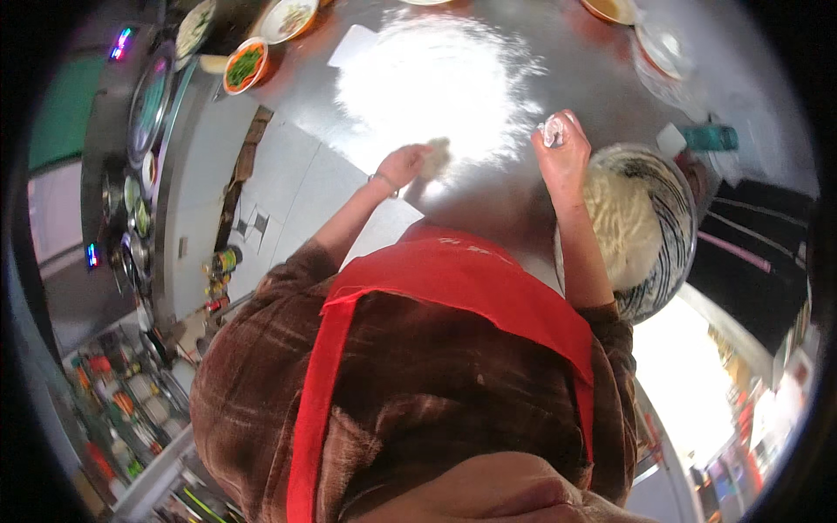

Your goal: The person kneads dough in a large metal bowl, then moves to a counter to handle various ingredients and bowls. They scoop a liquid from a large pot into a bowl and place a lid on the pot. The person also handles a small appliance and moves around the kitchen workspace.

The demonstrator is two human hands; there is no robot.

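My left hand point(403, 167) reaches over the near edge of the flour and pinches a blurred beige piece of dough point(437, 159). White flour point(438, 85) spreads thickly over the steel worktop point(516, 196), glaring under the light. My right hand point(563, 145) is raised at the flour's right side, beside the rim of a large bowl point(680, 242). Its fingers are curled and coated white; whether they hold anything is unclear. Soft pale dough point(621, 229) lies in that bowl, partly hidden by my right forearm.
At the far left stand a bowl of chopped greens and orange pieces point(246, 67) and a bowl of pale bits point(288, 19). Bowls point(664, 49) and a teal object point(709, 138) stand at the right. A flat white piece point(353, 46) touches the flour. A counter with pans point(134, 252) runs left.
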